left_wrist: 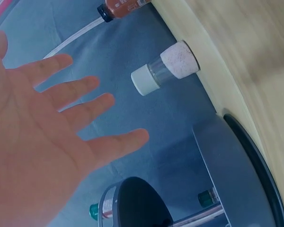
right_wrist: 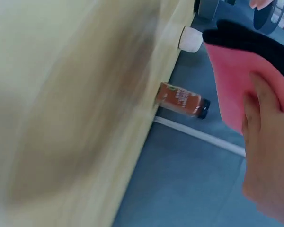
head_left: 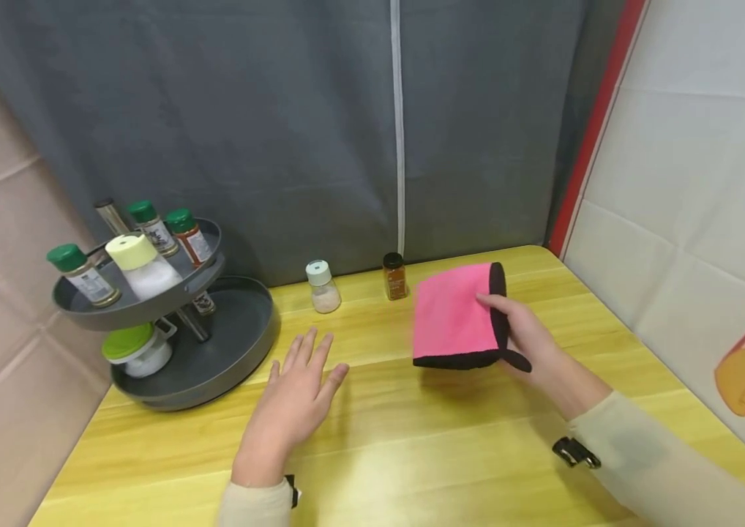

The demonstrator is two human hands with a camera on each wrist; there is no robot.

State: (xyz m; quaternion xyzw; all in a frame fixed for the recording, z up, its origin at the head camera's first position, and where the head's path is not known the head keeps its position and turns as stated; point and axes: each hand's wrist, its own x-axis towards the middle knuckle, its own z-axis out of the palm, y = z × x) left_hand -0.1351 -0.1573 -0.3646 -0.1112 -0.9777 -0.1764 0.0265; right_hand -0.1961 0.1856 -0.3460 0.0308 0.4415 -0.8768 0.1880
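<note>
My right hand pinches a folded pink cloth with black edging, thumb on its near face, and holds it above the table. In the right wrist view, fingers press against the pink side of the cloth. With fingers spread, my left hand hovers over the table, palm down and holding nothing. Beyond it stands a white-capped shaker of pale pink grains. A black-capped jar of reddish-brown spice stands upright to the shaker's right, near the curtain.
At the left, a dark two-tier turntable rack carries several green-capped spice jars, a yellow-capped shaker and a green-lidded pot. A grey curtain hangs behind the wooden table. White wall panels border the right.
</note>
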